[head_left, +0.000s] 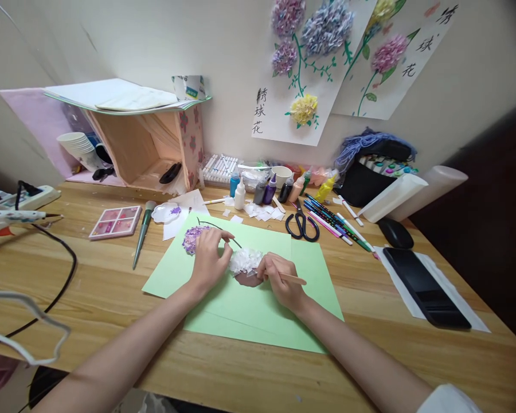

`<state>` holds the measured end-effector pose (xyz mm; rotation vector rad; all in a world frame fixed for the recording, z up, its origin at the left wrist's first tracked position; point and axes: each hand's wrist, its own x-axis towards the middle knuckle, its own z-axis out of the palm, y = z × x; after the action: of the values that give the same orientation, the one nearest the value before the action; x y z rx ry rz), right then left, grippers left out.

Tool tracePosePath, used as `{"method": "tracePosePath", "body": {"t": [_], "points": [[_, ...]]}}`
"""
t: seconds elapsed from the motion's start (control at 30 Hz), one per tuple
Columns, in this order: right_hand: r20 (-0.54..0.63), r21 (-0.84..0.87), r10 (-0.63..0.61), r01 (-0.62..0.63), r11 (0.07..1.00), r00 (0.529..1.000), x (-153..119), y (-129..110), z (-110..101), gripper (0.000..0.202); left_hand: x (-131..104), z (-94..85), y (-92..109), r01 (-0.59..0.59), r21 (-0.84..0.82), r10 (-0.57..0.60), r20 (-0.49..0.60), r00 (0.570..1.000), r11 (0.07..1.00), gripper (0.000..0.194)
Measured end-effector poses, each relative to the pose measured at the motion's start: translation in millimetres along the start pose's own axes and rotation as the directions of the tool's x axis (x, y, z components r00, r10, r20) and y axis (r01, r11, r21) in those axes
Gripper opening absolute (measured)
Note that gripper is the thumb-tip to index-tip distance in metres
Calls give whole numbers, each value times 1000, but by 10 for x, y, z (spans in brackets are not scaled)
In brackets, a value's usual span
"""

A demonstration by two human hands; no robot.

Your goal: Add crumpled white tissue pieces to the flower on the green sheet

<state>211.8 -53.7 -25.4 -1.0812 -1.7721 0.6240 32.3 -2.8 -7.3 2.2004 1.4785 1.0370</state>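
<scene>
A light green sheet of paper (236, 312) lies under both hands. On it a white ruffled paper flower (246, 261) covers the upper part of a brown round patch (248, 279). My right hand (284, 280) grips a flat wooden craft stick (293, 279) like a pencil, fingertips at the right edge of the white flower; the stick's working end is hidden. My left hand (210, 252) rests left of that flower, fingers bent, thumb and forefinger apart, with nothing visible between them. Beside its knuckles is a purple paper flower (193, 238), partly covered. A dark curved line (220, 229) runs between the flowers.
Black scissors (301, 222), several pens (333, 221) and paint bottles (269, 189) lie or stand behind the sheet. A brush (144, 232), a pink palette (115, 222) and a glue gun (8, 221) are left. A phone (425, 287) and mouse (395, 232) are right.
</scene>
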Motion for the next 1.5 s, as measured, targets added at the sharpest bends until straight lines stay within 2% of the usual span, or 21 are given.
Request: {"method": "tracePosePath", "body": {"t": [0.27, 0.37, 0.47, 0.6, 0.8, 0.93, 1.2, 1.3, 1.37, 1.5], "points": [[79, -26, 2, 0, 1000, 997, 30, -13, -8, 44, -8, -22, 40, -34, 18, 34, 23, 999, 999, 14], [87, -20, 39, -38, 999, 995, 43, -18, 3, 45, -20, -30, 64, -59, 39, 57, 61, 997, 997, 13], [64, -27, 108, -107, 994, 992, 60, -23, 35, 46, -33, -28, 82, -77, 40, 72, 113, 991, 996, 13], [54, -90, 69, -64, 994, 996, 74, -26, 64, 46, -41, -14, 84, -83, 23, 78, 153, 985, 996, 12], [-2, -2, 22, -22, 1000, 1000, 39, -34, 24, 46, -39, -26, 81, -74, 33, 67, 165, 984, 997, 13], [-42, 40, 38, -36, 999, 998, 24, -29, 17, 48, -32, -30, 86, -84, 32, 77, 188, 979, 996, 13], [-14, 26, 65, -65, 998, 998, 36, -33, 24, 47, -39, -24, 67, -65, 39, 57, 174, 983, 997, 13], [-69, 118, 100, -92, 989, 993, 29, -42, 20, 50, 83, -75, 34, -30, 136, 16, 109, 994, 990, 14], [-95, 230, 214, -188, 955, 972, 42, -22, 15, 53, 263, -101, 9, -16, 243, -6, 90, 996, 970, 15], [-48, 448, 470, -401, 799, 881, 114, 92, -5, 62, 752, -35, -34, -51, 345, -31, 229, 973, 937, 12]]}}
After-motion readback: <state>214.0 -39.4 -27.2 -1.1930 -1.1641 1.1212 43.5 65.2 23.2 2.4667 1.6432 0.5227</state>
